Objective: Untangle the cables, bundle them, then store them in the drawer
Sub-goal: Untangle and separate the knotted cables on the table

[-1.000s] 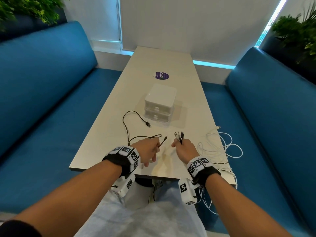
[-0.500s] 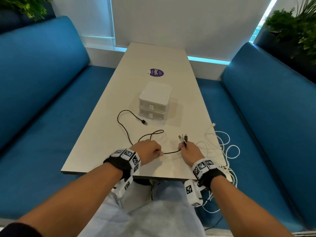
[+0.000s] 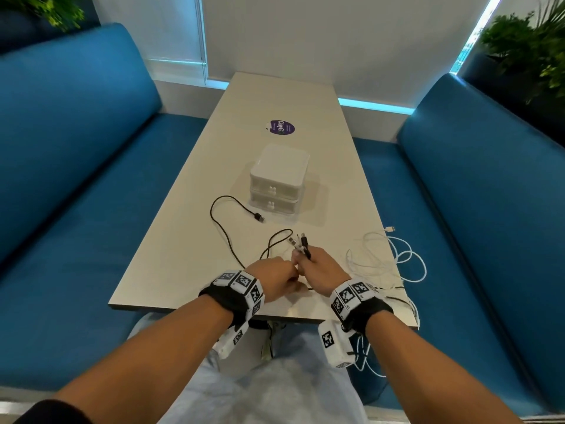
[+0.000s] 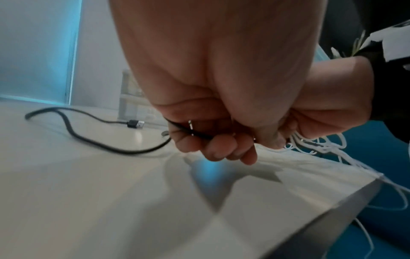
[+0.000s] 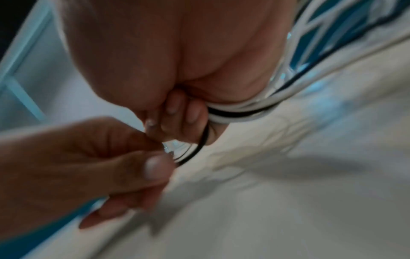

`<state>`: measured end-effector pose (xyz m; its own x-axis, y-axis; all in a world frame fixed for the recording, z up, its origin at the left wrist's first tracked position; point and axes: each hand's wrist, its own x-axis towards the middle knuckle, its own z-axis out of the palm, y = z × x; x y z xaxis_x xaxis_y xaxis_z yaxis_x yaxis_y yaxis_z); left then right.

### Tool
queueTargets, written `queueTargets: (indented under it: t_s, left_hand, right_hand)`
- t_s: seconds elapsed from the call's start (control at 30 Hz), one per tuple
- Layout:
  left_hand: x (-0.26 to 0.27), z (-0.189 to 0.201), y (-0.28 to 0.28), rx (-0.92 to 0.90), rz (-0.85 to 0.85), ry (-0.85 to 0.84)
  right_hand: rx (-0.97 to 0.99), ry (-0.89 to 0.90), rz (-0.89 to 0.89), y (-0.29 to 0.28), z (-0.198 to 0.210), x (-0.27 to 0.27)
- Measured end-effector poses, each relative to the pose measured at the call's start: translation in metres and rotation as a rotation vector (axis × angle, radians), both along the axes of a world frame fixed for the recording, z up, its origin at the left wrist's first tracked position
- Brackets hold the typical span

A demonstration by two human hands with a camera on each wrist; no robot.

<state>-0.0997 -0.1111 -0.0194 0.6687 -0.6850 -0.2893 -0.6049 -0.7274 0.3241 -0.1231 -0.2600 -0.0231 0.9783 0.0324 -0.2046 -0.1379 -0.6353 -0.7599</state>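
Near the front edge of the table (image 3: 183, 270), my right hand (image 3: 302, 261) grips a bunch of black and white cable ends (image 3: 301, 244) that stick up out of its fist. In the right wrist view, white and black strands (image 5: 233, 112) run out under its curled fingers. My left hand (image 3: 290, 275) touches the right one and pinches the black cable (image 4: 193, 133). The rest of the black cable (image 3: 220, 215) loops over the table to a USB plug (image 3: 260, 217). The white drawer unit (image 3: 278, 182) stands behind, with both drawers closed.
White cable (image 3: 397, 258) lies in loose coils at the table's right edge and hangs over it toward the blue bench (image 3: 458, 270). A purple sticker (image 3: 282, 127) lies beyond the drawers. Blue benches flank the table on both sides.
My left hand has slid right along the black cable until it meets my right hand. The stretch of cable between them is gone. My right hand has kept its grip on the cable ends.
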Motion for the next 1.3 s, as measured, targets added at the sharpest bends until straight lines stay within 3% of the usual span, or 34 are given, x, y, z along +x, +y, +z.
queueTargets:
  t_s: [0.1,0.17,0.33,0.47,0.7,0.87,1.1,1.3]
  left_hand:
    - [0.012,0.008,0.014,0.096,-0.014,-0.083]
    - [0.024,0.013,0.031,0.175,-0.017,-0.156]
    - [0.033,0.012,0.045,0.103,0.065,-0.123]
    - [0.025,0.003,0.023,0.014,0.096,-0.139]
    - [0.014,-0.011,0.008,-0.055,0.140,-0.098]
    - [0.022,0.000,0.022,-0.043,0.158,-0.062]
    - [0.041,0.006,0.036,-0.095,0.170,-0.054]
    - [0.030,0.000,0.018,-0.101,0.182,-0.031]
  right_hand:
    - [-0.295,0.028,0.023,-0.020,-0.007,-0.001]
    - [-0.380,0.075,-0.050,-0.039,-0.014,-0.003]
    - [-0.327,0.051,-0.144,-0.037,-0.010,-0.001]
    - [-0.236,-0.067,-0.059,-0.005,0.001,0.003]
    - [-0.149,0.024,0.011,0.000,-0.009,-0.003]
    - [-0.421,0.049,0.079,-0.011,-0.014,-0.006]
    - [-0.627,0.051,-0.112,-0.042,-0.017,-0.003]
    - [-0.563,-0.043,-0.172,-0.025,-0.011,-0.003]
